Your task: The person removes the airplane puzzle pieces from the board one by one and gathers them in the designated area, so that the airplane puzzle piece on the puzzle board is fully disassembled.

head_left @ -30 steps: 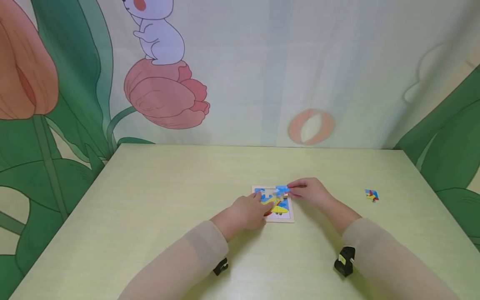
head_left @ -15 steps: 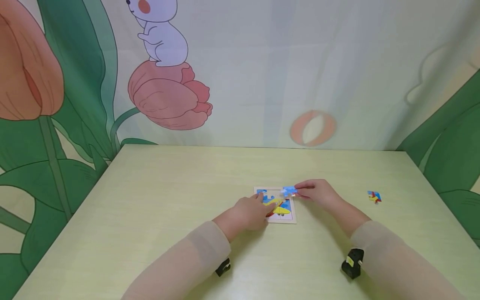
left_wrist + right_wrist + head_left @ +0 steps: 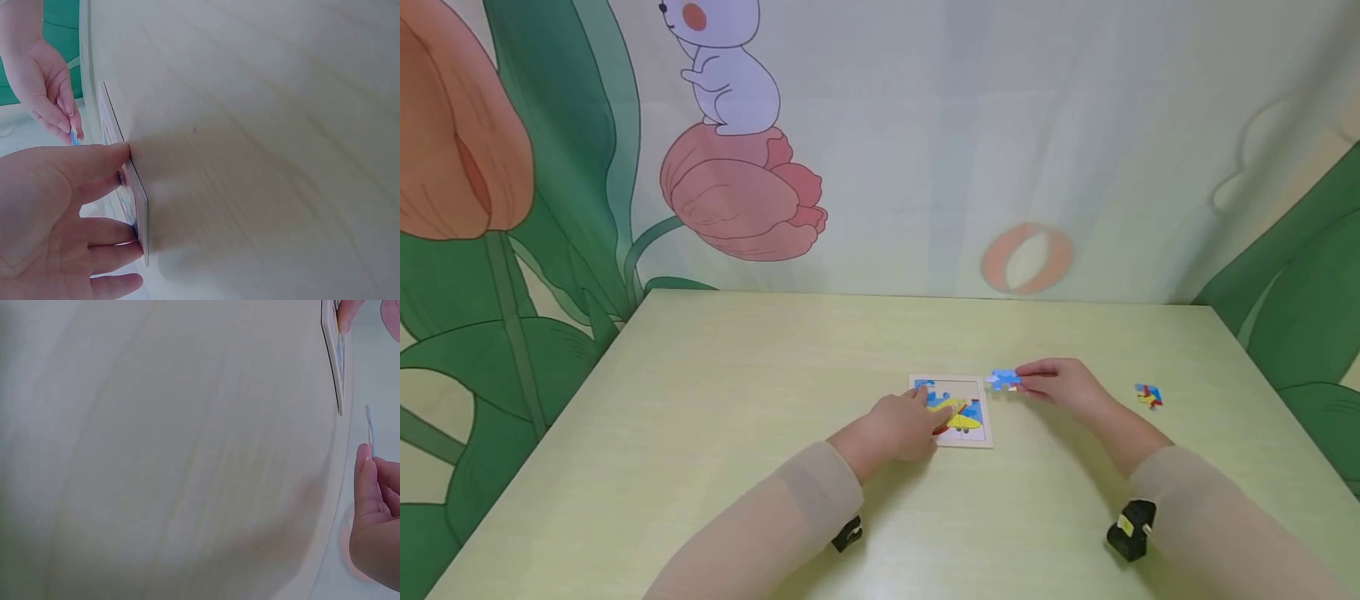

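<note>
In the head view a square wooden puzzle board [image 3: 988, 435] lies on the table, showing a yellow plane on blue. My left hand [image 3: 904, 425] rests on its left side, with one finger on the picture. The left wrist view shows the thumb and fingertips of my left hand [image 3: 69, 212] against the board's edge [image 3: 142, 212], fingers fairly straight. Just right of the board, my right hand [image 3: 1063, 385] pinches a blue and white puzzle piece [image 3: 1002, 380] between thumb and fingers. Held above the table, that puzzle piece [image 3: 370, 425] appears edge-on in the right wrist view.
Another puzzle piece [image 3: 1148, 395], blue, red and yellow, lies on the table to the right of my right hand. The pale wooden table [image 3: 760, 358] ends at a curtain [image 3: 880, 167] printed with flowers and an animal.
My right hand has lifted the blue and white puzzle piece from the board's upper right and carried it right, past the frame. My left hand stays on the board.
</note>
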Motion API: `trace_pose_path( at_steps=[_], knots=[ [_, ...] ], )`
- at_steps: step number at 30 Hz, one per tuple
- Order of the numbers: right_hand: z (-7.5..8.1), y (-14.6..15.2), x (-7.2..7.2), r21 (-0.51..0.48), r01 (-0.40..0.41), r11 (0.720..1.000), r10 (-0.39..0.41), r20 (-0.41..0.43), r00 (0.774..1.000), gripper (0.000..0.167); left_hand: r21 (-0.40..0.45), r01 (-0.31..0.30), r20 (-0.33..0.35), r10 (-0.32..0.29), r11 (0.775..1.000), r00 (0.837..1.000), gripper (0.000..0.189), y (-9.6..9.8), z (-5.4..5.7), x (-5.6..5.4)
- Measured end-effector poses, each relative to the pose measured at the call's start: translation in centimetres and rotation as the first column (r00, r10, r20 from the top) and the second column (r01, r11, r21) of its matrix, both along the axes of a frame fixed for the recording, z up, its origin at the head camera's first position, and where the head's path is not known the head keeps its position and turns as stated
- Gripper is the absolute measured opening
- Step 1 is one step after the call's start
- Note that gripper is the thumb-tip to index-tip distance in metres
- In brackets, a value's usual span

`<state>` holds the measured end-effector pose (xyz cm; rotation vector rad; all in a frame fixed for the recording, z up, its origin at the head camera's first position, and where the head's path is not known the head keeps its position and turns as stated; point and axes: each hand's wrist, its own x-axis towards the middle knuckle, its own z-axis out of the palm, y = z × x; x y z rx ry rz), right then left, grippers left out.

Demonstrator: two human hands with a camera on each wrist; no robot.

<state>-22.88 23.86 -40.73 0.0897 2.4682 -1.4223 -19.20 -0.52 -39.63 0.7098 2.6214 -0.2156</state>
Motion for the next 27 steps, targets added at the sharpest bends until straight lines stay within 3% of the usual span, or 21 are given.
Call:
trace_pose_path(
  at_steps=[12,27],
  knots=[
    [-0.5,1.5,0.2,0.019,0.004,1.0,-0.004,-0.012,1.0,0.036,-0.006,0.011,-0.003,-0.011,1.0,1.0,0.055,0.0,-0.2,0.0],
    [-0.5,3.1,0.2,-0.042,-0.013,0.999,0.012,-0.01,1.0,0.039,-0.004,-0.001,-0.006,0.001,1.0,1.0,0.055,-0.1,-0.1,0.0]
  ],
)
